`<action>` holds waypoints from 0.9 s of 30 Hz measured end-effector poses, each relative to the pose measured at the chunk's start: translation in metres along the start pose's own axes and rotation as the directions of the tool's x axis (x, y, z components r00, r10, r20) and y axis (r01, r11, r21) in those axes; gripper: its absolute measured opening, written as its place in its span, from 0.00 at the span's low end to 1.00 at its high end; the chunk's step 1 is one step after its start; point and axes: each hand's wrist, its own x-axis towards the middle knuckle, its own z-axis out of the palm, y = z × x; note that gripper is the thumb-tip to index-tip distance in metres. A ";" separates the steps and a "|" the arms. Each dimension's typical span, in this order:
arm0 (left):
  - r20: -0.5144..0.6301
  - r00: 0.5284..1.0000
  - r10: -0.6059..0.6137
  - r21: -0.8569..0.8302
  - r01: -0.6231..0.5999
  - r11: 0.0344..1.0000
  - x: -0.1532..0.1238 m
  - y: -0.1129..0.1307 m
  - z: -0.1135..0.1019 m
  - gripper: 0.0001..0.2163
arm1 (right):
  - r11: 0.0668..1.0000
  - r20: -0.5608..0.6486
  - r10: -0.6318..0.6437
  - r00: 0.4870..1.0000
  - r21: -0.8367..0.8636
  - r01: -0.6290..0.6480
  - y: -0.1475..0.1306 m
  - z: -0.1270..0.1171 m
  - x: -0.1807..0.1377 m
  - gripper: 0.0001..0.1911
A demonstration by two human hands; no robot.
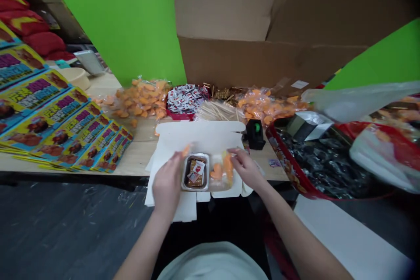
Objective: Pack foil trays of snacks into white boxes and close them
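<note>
An open white carton (200, 133) lies on the table in front of me, its lid flap raised at the back. In it sits a foil-rimmed tray (196, 171) with brown contents and small printed sachets on top. My left hand (167, 181) is closed at the tray's left side, a blurred orange piece (187, 149) at its fingertips. At the right of the carton, my right hand (245, 167) pinches a clear-wrapped orange piece (228, 165). Between that hand and the tray lies another wrapped orange piece (216, 170). Motion blur hides the finer details of both grips.
Behind the carton are bagged orange pieces (147, 98), a red basket of sachets (187, 99) and wrapped sticks (218, 110). A black tape dispenser (255, 134) stands right, beside a red tub of black packets (321, 157). Printed boxes (59, 122) line the left.
</note>
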 end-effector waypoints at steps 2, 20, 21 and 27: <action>0.155 0.980 0.122 0.125 -0.142 0.982 -0.007 0.008 0.016 0.17 | 0.967 0.105 -0.118 0.987 -0.212 0.138 0.004 0.008 0.014 0.17; 0.023 0.996 -0.083 -0.148 0.086 0.985 0.028 -0.024 -0.010 0.17 | 0.925 -0.319 -0.228 0.920 -0.365 0.103 0.014 -0.044 0.035 0.22; -0.050 0.987 -0.150 -0.166 0.140 0.976 0.049 -0.038 -0.014 0.21 | 0.934 -0.224 -0.165 0.960 -0.349 0.079 0.006 -0.053 0.050 0.25; 0.290 0.923 -0.254 -0.312 0.342 0.886 0.107 -0.049 -0.006 0.11 | 0.967 0.320 0.065 0.945 -0.253 0.019 -0.042 -0.029 0.070 0.18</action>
